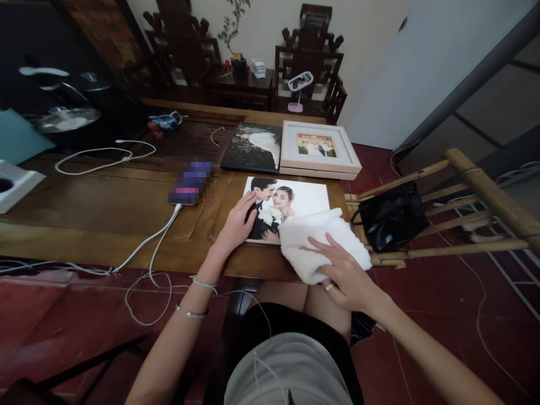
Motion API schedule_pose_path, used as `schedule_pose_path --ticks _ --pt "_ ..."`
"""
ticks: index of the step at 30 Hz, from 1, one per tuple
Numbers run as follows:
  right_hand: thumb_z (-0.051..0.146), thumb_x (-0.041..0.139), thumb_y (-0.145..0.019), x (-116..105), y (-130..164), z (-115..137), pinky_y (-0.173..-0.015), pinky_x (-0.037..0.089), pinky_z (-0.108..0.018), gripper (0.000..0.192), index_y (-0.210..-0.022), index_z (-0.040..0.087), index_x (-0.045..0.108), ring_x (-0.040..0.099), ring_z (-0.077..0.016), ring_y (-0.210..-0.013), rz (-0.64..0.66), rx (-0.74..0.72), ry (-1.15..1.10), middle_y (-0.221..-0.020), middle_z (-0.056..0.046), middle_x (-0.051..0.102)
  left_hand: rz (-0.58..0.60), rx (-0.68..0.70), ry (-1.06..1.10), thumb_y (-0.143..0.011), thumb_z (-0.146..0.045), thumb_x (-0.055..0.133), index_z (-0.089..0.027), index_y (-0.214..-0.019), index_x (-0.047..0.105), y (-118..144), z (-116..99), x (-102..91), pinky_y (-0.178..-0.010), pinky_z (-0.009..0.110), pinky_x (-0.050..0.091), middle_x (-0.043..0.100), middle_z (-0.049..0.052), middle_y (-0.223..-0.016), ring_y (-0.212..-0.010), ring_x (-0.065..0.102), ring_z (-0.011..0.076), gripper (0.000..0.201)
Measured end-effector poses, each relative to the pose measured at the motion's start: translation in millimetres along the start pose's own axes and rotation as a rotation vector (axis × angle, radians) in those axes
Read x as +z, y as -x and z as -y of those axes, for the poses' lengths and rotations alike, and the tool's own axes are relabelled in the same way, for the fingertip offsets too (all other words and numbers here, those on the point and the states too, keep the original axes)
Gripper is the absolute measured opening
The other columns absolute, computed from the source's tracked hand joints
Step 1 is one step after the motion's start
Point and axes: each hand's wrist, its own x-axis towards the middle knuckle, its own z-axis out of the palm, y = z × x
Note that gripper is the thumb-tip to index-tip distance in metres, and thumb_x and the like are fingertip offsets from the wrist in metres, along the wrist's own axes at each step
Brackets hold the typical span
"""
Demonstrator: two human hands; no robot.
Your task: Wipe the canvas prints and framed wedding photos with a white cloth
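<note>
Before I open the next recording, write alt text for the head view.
A person's right hand lies over a white cloth covering the near right corner of a photo panel of a couple; the left hand touches its left side. Beyond, a dark picture and a white frame lie on the wooden table.

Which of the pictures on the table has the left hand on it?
The white-background portrait in front, partly covered by the white cloth; the dark picture and white-framed one lie beyond it, untouched.

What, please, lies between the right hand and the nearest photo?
A white cloth lies between the right hand and that photo, as the head view shows.
</note>
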Motion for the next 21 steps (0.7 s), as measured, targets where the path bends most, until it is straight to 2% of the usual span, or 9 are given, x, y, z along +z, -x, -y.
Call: schedule_pose_path --ticks 2,4,8,11,13,17,21 --pt "0.010 0.047 -0.067 -6 -1 -3 -0.110 0.031 -0.060 0.027 -0.083 0.020 0.067 0.048 -0.0306 -0.130 0.024 0.003 -0.019 -0.132 -0.013 0.060 0.002 0.002 0.004 -0.095 -0.025 0.040 -0.013 -0.134 0.051 0 0 0.0 -0.116 0.046 0.030 0.047 0.014 -0.146 -0.139 0.039 0.0228 0.042" --pt "0.012 0.046 -0.070 -11 -12 -18 -0.108 0.035 -0.059 0.029 -0.087 0.019 0.069 0.054 -0.0301 -0.125 0.031 0.038 -0.010 -0.129 -0.015 0.062 -0.003 0.005 0.013 -0.095 -0.026 0.041 -0.015 -0.135 0.051 0 1 -0.1 -0.116 0.046 0.031 0.048 0.013 -0.145 -0.138 0.040 0.0232 0.042" --pt "0.015 0.042 -0.076 -18 -49 -62 -0.099 0.042 -0.058 0.036 -0.097 0.017 0.070 0.062 -0.0329 -0.110 0.033 0.160 0.050 -0.115 -0.013 0.070 -0.015 0.007 0.020 -0.095 -0.026 0.042 -0.016 -0.135 0.051 0 1 0.1 -0.116 0.048 0.031 0.048 0.013 -0.145 -0.137 0.041 0.0240 0.042" --pt "0.016 0.041 -0.077 -20 -80 -91 -0.098 0.044 -0.051 0.039 -0.103 0.016 0.071 0.066 -0.0301 -0.094 0.023 0.227 0.068 -0.101 -0.010 0.074 -0.013 0.007 0.018 -0.095 -0.026 0.042 -0.017 -0.135 0.051 -1 1 0.0 -0.116 0.048 0.031 0.048 0.012 -0.145 -0.138 0.041 0.0230 0.042" --pt "0.016 0.040 -0.078 -20 -97 -104 -0.099 0.042 -0.047 0.040 -0.105 0.016 0.070 0.066 -0.0282 -0.090 0.001 0.253 0.074 -0.099 -0.008 0.074 -0.010 0.006 0.018 -0.095 -0.027 0.042 -0.016 -0.134 0.052 -1 1 -0.3 -0.116 0.047 0.031 0.048 0.012 -0.145 -0.138 0.041 0.0229 0.042" --pt "0.016 0.039 -0.080 -16 -108 -112 -0.104 0.037 -0.047 0.041 -0.106 0.017 0.070 0.066 -0.0276 -0.092 -0.049 0.287 0.090 -0.101 -0.006 0.074 -0.005 -0.001 0.021 -0.095 -0.026 0.042 -0.013 -0.134 0.052 -1 0 -1.2 -0.116 0.045 0.031 0.048 0.014 -0.145 -0.138 0.040 0.0235 0.042" --pt "0.015 0.043 -0.076 -7 -86 -92 -0.105 0.036 -0.054 0.039 -0.104 0.017 0.070 0.062 -0.0309 -0.107 -0.046 0.259 0.128 -0.112 -0.010 0.071 0.002 0.000 0.017 -0.095 -0.026 0.041 -0.015 -0.135 0.051 -1 0 -1.1 -0.116 0.047 0.031 0.047 0.013 -0.145 -0.139 0.039 0.0236 0.042"
